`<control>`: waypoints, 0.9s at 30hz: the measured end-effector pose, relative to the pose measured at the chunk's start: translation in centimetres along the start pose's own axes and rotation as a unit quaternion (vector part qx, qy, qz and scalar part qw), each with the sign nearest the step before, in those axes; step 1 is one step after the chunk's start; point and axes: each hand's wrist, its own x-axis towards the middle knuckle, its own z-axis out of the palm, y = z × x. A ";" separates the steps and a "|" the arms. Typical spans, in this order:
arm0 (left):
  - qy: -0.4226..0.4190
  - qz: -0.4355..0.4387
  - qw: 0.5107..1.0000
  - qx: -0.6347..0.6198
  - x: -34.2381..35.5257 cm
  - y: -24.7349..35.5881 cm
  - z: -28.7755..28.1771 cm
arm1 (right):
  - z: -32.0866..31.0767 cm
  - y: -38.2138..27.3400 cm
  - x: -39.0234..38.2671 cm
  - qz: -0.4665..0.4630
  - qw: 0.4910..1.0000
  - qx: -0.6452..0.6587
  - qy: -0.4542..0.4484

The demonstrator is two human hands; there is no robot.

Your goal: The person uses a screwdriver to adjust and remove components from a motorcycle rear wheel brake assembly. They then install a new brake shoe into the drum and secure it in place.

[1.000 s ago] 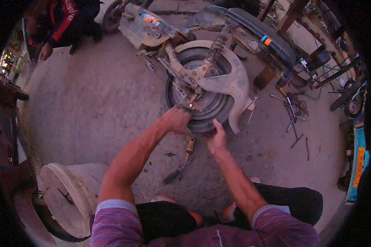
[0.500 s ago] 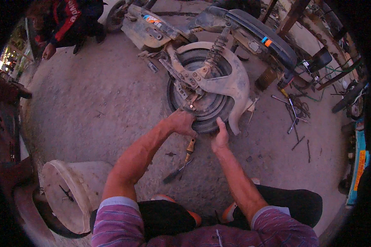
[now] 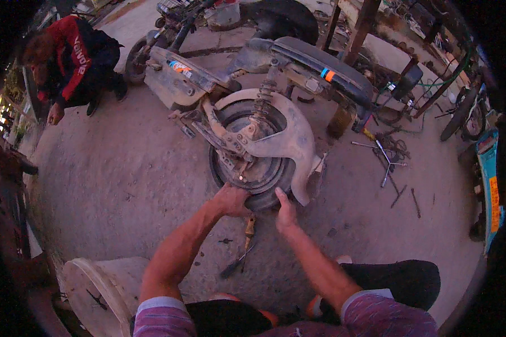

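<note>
In front of me is the scooter's rear wheel, its black tire (image 3: 265,202) under a dusty fender (image 3: 302,149) and beside a coil-spring shock absorber (image 3: 265,96). My left hand (image 3: 232,200) is closed on the tire's lower left edge, its fingertips partly hidden. On the lower right edge, my right hand (image 3: 285,210) grips with the thumb on the near face; its other fingers are hidden behind the rubber. Just below my left hand, a yellow-handled tool (image 3: 249,226) lies on the ground, near a dark flat-ended tool (image 3: 230,269).
A three-armed wrench (image 3: 387,160) and thin rods (image 3: 415,202) lie to the right. A whitish bucket (image 3: 138,275) lies on its side at lower left. The scooter's seat (image 3: 334,63) extends behind the wheel. At far left a person (image 3: 76,62) crouches. A turquoise panel (image 3: 488,185) stands at far right.
My view has tilted up and slightly right, so the scooter and wheel sit lower and further left in the picture. Both hands keep their places on the tire.
</note>
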 end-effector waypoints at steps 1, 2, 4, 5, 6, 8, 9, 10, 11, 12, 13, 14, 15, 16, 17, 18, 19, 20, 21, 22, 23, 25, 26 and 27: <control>-0.009 -0.014 1.000 -0.001 0.1 -0.2 0.2 | -0.1 0.3 0.1 -0.001 0.999 -0.034 0.005; -0.018 -0.029 0.999 -0.002 0.0 -0.3 0.5 | -0.1 0.6 -0.1 0.011 0.997 -0.077 0.010; -0.048 -0.063 0.997 0.006 0.0 -0.4 1.1 | 0.2 0.8 -1.1 0.118 0.943 -0.305 -0.061; -0.064 -0.080 0.995 0.010 -0.1 -0.5 1.4 | 0.5 0.5 -2.1 0.178 0.886 -0.421 -0.078; -0.028 -0.070 0.997 0.015 -0.2 -0.5 1.8 | 1.0 0.1 -3.3 0.146 0.841 -0.475 -0.214; 0.040 -0.056 0.997 0.021 -0.4 -0.6 2.8 | 2.1 -1.3 -6.3 0.057 0.723 -0.589 -0.357; 0.068 -0.046 0.996 0.023 -0.5 -0.7 3.3 | 2.7 -2.4 -7.7 -0.006 0.660 -0.646 -0.384; 0.083 -0.039 0.995 0.027 -0.6 -0.8 3.8 | 3.2 -3.7 -8.6 -0.088 0.602 -0.678 -0.413; 0.100 -0.030 0.994 0.034 -0.6 -1.0 4.1 | 3.8 -5.1 -8.9 -0.136 0.564 -0.711 -0.397; 0.116 -0.025 0.992 0.030 -0.6 -1.1 4.5 | 4.2 -6.4 -9.2 -0.204 0.536 -0.722 -0.386; 0.133 -0.020 0.991 0.028 -0.5 -1.3 4.7 | 4.6 -7.5 -9.0 -0.284 0.509 -0.719 -0.379; 0.137 -0.025 0.990 0.029 -0.6 -1.4 4.9 | 4.9 -8.5 -8.5 -0.323 0.489 -0.715 -0.381; 0.148 -0.017 0.989 0.010 -0.6 -1.4 5.0 | 4.9 -9.3 -7.7 -0.373 0.472 -0.699 -0.387; 0.147 -0.015 0.989 -0.004 -0.6 -1.3 5.1 | 5.0 -9.8 -7.0 -0.426 0.455 -0.681 -0.385; 0.145 -0.012 0.989 -0.018 -0.6 -1.1 5.2 | 4.9 -10.0 -6.6 -0.455 0.432 -0.673 -0.391; 0.175 -0.002 0.984 -0.022 -0.6 -1.0 5.2 | 4.8 -10.1 -6.0 -0.489 0.408 -0.667 -0.386; 0.205 0.010 0.978 -0.027 -0.6 -0.8 5.2 | 4.8 -10.1 -5.5 -0.495 0.373 -0.682 -0.388; 0.221 0.018 0.974 -0.035 -0.6 -0.6 5.3 | 4.8 -9.9 -5.2 -0.514 0.381 -0.679 -0.360; 0.246 0.024 0.968 -0.036 -0.6 -0.5 5.3 | 4.8 -9.8 -4.8 -0.507 0.376 -0.697 -0.341; 0.256 0.026 0.966 -0.038 -0.6 -0.3 5.3 | 4.8 -9.7 -4.6 -0.501 0.369 -0.715 -0.318; 0.241 0.021 0.969 -0.037 -0.6 -0.2 5.3 | 4.8 -9.7 -4.4 -0.496 0.376 -0.713 -0.324; 0.214 -0.010 0.976 -0.039 -0.6 0.0 5.2 | 4.7 -9.9 -4.2 -0.502 0.386 -0.702 -0.325; 0.187 -0.026 0.981 -0.040 -0.5 0.0 5.2 | 4.7 -10.0 -4.1 -0.485 0.398 -0.705 -0.331; 0.187 -0.022 0.982 -0.033 -0.5 0.1 5.1 | 4.7 -10.0 -3.9 -0.475 0.411 -0.703 -0.334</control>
